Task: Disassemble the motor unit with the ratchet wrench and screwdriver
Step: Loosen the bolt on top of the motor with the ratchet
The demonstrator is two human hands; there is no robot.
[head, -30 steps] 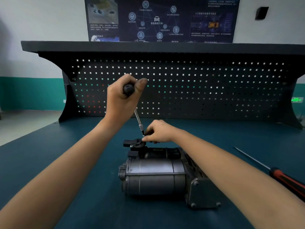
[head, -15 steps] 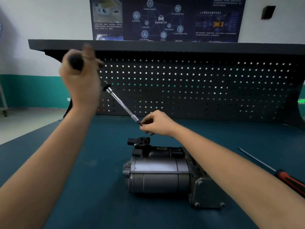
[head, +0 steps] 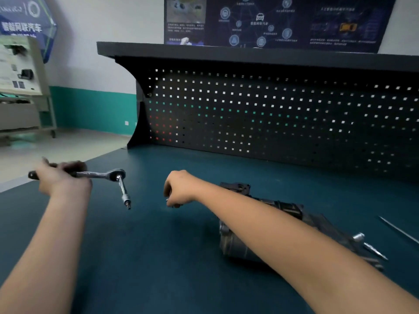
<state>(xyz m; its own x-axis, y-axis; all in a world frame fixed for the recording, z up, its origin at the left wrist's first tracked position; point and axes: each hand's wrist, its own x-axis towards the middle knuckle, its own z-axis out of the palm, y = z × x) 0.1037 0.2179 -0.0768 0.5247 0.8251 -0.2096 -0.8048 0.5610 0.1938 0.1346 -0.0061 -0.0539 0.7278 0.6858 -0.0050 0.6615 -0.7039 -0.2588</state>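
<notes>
Since the motor unit (head: 292, 209) is a metal lump sitting toward the right edge of the worktop (head: 158, 257), I'd reckon it heavy & rigid; steady it by the round casing (head: 234, 244), not the black bracket (head: 235, 186). Left hand (head: 61, 179) is wrapped round the handle of the ratchet wrench (head: 99, 174) near the left edge, extension (head: 124, 191) hanging clear. Right hand (head: 180, 189) hovers mid-worktop, fingers curled under; glint there poss. a bolt, can't tell. Forearm (head: 272, 223) hides most of the unit; screwdriver (head: 395, 230) cut off at right, blurred.

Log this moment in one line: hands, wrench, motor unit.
left hand grips ratchet wrench, clear of motor unit | right hand pinches small metal part | motor unit on bench, behind right forearm | screwdriver on bench
</notes>
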